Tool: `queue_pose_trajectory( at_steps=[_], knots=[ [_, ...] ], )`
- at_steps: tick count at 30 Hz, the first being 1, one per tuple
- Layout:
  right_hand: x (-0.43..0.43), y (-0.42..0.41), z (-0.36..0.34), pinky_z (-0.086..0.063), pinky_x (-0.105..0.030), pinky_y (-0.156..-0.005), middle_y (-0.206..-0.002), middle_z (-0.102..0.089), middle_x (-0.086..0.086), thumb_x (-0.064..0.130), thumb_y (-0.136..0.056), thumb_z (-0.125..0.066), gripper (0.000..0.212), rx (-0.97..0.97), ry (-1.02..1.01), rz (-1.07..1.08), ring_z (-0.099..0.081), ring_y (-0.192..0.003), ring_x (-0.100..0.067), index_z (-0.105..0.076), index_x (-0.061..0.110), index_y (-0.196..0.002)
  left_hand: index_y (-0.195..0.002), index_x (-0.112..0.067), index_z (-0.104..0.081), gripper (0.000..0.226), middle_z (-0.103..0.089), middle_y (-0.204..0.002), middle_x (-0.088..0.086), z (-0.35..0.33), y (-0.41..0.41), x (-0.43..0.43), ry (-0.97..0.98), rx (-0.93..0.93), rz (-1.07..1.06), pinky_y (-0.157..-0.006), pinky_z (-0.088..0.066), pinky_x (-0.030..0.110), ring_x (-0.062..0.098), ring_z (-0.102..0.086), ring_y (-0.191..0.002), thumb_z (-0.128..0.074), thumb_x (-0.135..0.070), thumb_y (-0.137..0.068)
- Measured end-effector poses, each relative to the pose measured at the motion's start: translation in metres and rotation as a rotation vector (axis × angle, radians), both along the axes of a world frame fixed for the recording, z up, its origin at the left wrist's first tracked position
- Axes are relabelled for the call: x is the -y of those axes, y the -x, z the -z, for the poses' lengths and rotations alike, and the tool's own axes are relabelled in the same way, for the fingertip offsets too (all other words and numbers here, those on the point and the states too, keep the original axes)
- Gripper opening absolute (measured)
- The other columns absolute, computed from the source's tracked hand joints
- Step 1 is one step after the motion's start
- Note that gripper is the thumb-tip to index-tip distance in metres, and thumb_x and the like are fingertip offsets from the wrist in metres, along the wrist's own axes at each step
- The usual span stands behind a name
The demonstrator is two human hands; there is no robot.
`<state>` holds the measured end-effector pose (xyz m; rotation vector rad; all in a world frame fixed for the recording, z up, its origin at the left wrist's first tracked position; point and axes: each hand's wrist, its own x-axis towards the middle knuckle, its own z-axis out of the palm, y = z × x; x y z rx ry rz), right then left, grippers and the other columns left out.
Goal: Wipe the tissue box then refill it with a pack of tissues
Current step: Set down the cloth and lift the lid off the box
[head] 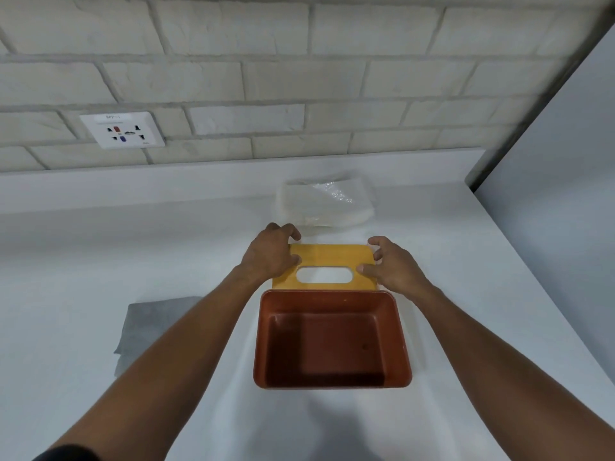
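Cloth [156, 327], grey and folded, lies at the left on the white worktop [466, 327]. Next the left hand [269, 254] and right hand [396, 271] each clasp an end of the yellow slotted lid [329, 257], its long axis crosswise, just behind the empty brown tissue box [332, 341]. Beyond the lid, near both hands, lies the tissue pack [326, 202].
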<state>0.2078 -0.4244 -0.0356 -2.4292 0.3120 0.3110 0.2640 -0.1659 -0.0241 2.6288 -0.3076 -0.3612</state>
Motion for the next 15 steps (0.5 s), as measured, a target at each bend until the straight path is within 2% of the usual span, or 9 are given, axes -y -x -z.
queue_pose_trajectory(
  at_steps=[3, 7, 10, 15],
  knots=[
    [0.003, 0.001, 0.002, -0.049, -0.037, -0.089, -0.118, -0.063, 0.005, 0.047, -0.081, -0.073, 0.060, -0.021, 0.151, 0.023, -0.061, -0.107, -0.020, -0.050, 0.029, -0.134, -0.131, -0.028, -0.060, 0.046, -0.056, -0.134, 0.006, 0.003, 0.001, -0.004, -0.026, 0.011, -0.059, -0.090, -0.049, 0.037, 0.026, -0.060, -0.115, -0.077, -0.036, -0.089],
    [0.007, 0.004, 0.013, -0.056, -0.043, -0.086, -0.105, -0.069, 0.003, 0.039, -0.076, -0.078, 0.047, -0.072, 0.020, 0.112, -0.068, -0.094, -0.019, -0.062, 0.027, -0.118, -0.134, -0.030, -0.056, 0.055, -0.057, -0.132, 0.002, 0.007, 0.007, -0.005, -0.111, -0.048, -0.075, -0.092, -0.051, 0.040, 0.026, -0.061, -0.117, -0.077, -0.046, -0.086],
    [0.005, 0.005, 0.015, -0.056, -0.043, -0.087, -0.105, -0.070, 0.001, 0.033, -0.076, -0.079, 0.044, -0.060, 0.008, 0.113, -0.068, -0.091, -0.020, -0.062, 0.026, -0.116, -0.136, -0.031, -0.054, 0.060, -0.057, -0.133, 0.003, 0.011, 0.014, -0.002, -0.171, -0.025, -0.019, -0.092, -0.053, 0.042, 0.026, -0.060, -0.117, -0.078, -0.050, -0.084],
    [0.006, 0.004, 0.016, -0.057, -0.043, -0.085, -0.099, -0.069, 0.003, 0.038, -0.078, -0.077, 0.043, -0.075, -0.004, 0.100, -0.069, -0.084, -0.018, -0.060, 0.029, -0.117, -0.136, -0.034, -0.055, 0.054, -0.056, -0.136, 0.000, 0.004, 0.013, -0.002, -0.216, 0.015, 0.002, -0.091, -0.049, 0.040, 0.025, -0.061, -0.119, -0.070, -0.057, -0.089]
  ],
)
